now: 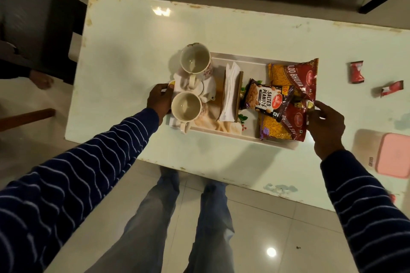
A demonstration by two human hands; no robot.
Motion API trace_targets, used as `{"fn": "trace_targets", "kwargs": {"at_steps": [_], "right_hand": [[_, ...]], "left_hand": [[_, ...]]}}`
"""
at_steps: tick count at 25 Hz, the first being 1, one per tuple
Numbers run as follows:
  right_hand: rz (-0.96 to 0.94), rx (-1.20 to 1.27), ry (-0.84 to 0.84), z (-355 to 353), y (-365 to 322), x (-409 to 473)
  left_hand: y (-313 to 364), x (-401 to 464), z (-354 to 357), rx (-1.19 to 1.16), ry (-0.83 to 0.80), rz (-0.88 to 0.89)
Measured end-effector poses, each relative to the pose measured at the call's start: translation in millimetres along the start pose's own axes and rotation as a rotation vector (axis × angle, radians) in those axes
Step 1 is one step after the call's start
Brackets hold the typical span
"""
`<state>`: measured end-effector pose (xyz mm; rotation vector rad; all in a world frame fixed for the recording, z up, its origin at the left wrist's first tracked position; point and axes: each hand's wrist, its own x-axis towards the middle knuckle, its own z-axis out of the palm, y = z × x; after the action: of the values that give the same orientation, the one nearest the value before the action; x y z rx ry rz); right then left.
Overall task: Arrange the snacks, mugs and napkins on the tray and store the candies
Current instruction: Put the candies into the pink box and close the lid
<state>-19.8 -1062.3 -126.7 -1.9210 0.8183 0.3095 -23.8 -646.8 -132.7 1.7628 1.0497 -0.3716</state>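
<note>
Left hand: my left hand (160,100) is on the left short edge of the white rectangular tray (248,60), fingers curled round that rim, right beside the near mug.
Right hand: my right hand (326,126) is at the tray's right end, fingers pinching the edge of the near red-and-yellow Bhujia Sev snack packet (286,125).
Tray: sits roughly mid-desk on the glossy white desk (124,35), long side running left to right.
Mugs: two cream ceramic mugs, both upright at the tray's left end, the far mug (195,61) and the near mug (186,106), with a small white lidded pot (205,88) tucked between them.
Napkins: a stack of white paper napkins in a brown holder (230,91), standing in the middle of the tray.
Snacks: a dark Salted Peanuts packet (264,97) lies on top of the two red packets; the far Aloo Bhujia packet (295,75) is at the back right.
Candies: two red-wrapped candies (357,72) (391,88) lie on the desk, well apart from the tray on the right.
Box: a pink lidded box (395,155) at the desk's right edge, near my right wrist.
</note>
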Motion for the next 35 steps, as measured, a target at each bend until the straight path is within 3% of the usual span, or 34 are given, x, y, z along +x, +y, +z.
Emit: {"fn": "trace_targets", "kwargs": {"at_steps": [3,6,11,16,20,23,25,28,35], "right_hand": [[-0.161,-0.131,0.155,-7.7,9.0,-28.0],[-0.208,-0.093,0.193,-21.1,19.6,-73.0],[-0.109,-0.056,0.363,-63.7,42.6,-138.2],[-0.003,-0.058,0.478,-106.5,53.4,-154.3],[-0.009,-0.122,0.470,-144.7,57.0,-131.4],[-0.058,-0.316,0.382,-166.8,70.8,-99.0],[-0.093,-0.409,0.292,-175.7,72.3,-72.1],[-0.098,-0.502,0.185,-187.4,82.9,-38.9],[-0.222,-0.717,0.062,-198.4,92.5,-8.1]], "left_hand": [[-15.2,-18.4,-2.6,-0.040,0.176,0.052],[-46.1,-50.3,4.5,-0.125,0.259,0.060],[-91.3,-108.7,28.5,-0.067,0.286,0.054],[-105.2,-165.0,51.8,0.210,0.176,0.224],[-93.4,-205.2,94.6,0.345,0.004,0.615],[-87.8,-221.4,142.6,0.496,-0.188,1.052],[-77.2,-231.2,178.4,0.588,-0.322,1.218],[-59.4,-251.8,233.9,0.629,-0.478,1.108],[-17.5,-283.1,344.2,0.533,-0.517,0.721]]}}
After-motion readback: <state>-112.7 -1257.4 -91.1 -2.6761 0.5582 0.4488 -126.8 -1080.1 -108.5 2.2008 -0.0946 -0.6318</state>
